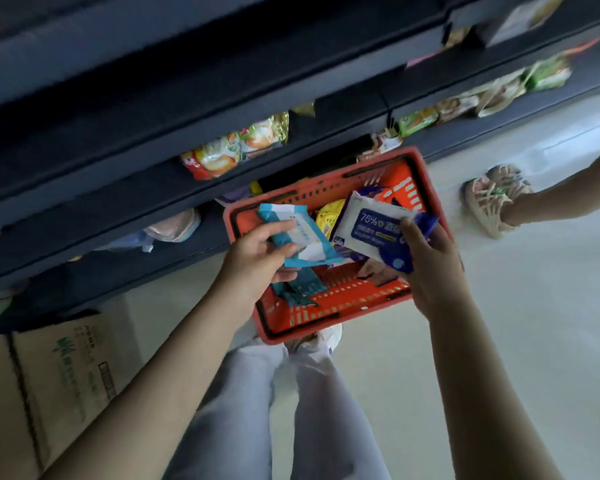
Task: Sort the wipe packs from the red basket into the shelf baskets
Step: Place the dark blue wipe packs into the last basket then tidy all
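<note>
The red basket is set on the floor, and more packs are left inside it. A yellow pack is seen near its middle, and teal packs lie at its near end.

Just above the basket, a white and blue pack is held up by the right hand. The fingers are curled round its near end. A teal pack is held over the left side of the basket by the left hand, pinched between thumb and fingers.

The packs are likely soft and squashy, since they are wet wipes in thin plastic wrap. They are probably light, so one hand should be enough for each. The wrap looks shiny, so it may be slippery. A pack is best held across its middle or by one short end, with the thumb on top. A hard squeeze should be avoided, so that the flap is not popped open.

Beyond the basket, dark shelves are stacked in rows, and snack bags are kept on them. The shelf baskets cannot be made out. The floor is pale and smooth. To the left of the basket, a cardboard box is stood under the shelves. To the right of the basket, another person's foot in a sandal is seen.
</note>
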A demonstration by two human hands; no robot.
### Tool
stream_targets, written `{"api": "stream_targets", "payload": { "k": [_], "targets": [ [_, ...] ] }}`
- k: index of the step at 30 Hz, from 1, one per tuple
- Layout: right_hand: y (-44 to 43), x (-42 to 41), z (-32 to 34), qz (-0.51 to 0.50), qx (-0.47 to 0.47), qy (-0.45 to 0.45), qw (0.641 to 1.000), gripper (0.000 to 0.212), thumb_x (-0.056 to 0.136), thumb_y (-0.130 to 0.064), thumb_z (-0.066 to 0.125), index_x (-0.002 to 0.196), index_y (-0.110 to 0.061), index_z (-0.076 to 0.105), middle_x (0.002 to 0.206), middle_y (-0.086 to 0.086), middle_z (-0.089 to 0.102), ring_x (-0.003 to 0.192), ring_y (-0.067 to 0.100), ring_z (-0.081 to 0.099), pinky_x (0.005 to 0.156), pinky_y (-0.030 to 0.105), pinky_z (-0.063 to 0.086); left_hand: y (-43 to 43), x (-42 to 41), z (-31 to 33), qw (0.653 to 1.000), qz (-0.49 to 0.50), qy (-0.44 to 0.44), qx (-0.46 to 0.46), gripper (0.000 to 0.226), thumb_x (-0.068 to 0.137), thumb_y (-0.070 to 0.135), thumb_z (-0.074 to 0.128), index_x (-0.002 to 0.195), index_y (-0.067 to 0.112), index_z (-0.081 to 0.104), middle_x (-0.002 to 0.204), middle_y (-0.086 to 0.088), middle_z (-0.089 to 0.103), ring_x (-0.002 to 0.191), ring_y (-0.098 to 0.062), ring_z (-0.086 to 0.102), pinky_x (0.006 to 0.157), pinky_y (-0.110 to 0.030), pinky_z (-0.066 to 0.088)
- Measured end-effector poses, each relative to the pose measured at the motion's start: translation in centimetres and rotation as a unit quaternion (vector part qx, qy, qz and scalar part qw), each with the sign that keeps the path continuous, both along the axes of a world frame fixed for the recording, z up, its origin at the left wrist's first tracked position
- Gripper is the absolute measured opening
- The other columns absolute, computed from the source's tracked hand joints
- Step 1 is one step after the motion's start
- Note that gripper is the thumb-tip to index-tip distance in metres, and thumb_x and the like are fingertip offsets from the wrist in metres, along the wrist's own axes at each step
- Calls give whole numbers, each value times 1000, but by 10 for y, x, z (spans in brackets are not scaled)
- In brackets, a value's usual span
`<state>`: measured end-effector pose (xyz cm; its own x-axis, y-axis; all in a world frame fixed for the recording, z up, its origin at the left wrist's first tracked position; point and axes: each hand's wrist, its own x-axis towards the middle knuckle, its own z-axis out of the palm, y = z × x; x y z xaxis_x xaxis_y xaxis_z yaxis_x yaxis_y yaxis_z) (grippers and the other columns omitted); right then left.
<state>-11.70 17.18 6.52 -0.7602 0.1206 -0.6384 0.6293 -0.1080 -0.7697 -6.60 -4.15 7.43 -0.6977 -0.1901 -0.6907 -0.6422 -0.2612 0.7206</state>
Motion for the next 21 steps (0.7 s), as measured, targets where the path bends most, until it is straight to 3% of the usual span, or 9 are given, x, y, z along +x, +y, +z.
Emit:
{"api": "stream_targets", "payload": {
  "k": [3, 8, 11, 14, 17, 19, 21],
  "targets": [
    [-11, 10, 90, -27, -34, 60, 997, 8, 96, -30, 57, 99, -25, 62, 101, 2, 73, 87, 19, 72, 59, 32, 58, -3, 18, 89, 997, 15, 76, 31, 28, 92, -4, 54, 104, 19, 66, 101, 3, 68, 79, -6, 69, 71, -29, 60],
    [-46, 17, 199, 13, -115, 117, 986, 19, 90, -16, 64, 109, -18, 61, 99, 2, 72, 82, 12, 71, 60, 25, 57, -26, 45, 191, 977, 97, 172, 80, 15, 84, 15, 63, 99, 15, 67, 93, 0, 73, 86, -16, 71, 80, -34, 59],
    [-79, 12, 250, 69, -117, 148, 980, 18, 88, -11, 67, 104, -17, 63, 97, 2, 73, 83, 13, 71, 63, 26, 57, -59, 55, 236, 968, 99, 212, 85, 25, 78, 25, 65, 99, 12, 66, 96, -2, 74, 90, -13, 70, 79, -26, 58],
    [-117, 5, 288, 84, -117, 176, 974, 11, 88, -13, 66, 99, -16, 65, 93, 2, 73, 83, 13, 70, 67, 28, 58, -105, 65, 267, 966, 105, 236, 33, 12, 86, 6, 64, 95, 13, 64, 105, -5, 72, 94, -16, 70, 72, -26, 57],
    [-162, 5, 312, 76, -135, 198, 968, 6, 89, -11, 65, 95, -14, 66, 89, 2, 73, 80, 12, 70, 70, 29, 60, -157, 73, 288, 964, 97, 244, -45, 22, 88, 2, 64, 97, 21, 66, 112, -3, 70, 96, -18, 70, 75, -32, 57],
    [-194, 8, 321, 73, -149, 216, 962, 7, 91, -9, 62, 95, -14, 66, 86, 0, 73, 77, 10, 70, 69, 26, 60, -191, 80, 299, 958, 81, 264, -81, 34, 88, 3, 65, 106, 32, 65, 115, 0, 69, 100, -16, 69, 83, -39, 57],
    [-226, 12, 325, 73, -161, 232, 957, 8, 92, -9, 61, 95, -14, 66, 87, -1, 73, 77, 9, 70, 70, 26, 60, -226, 86, 306, 949, 80, 288, -99, 51, 86, 2, 67, 118, 40, 58, 111, 0, 71, 99, -16, 70, 80, -38, 57]
  ]
}}
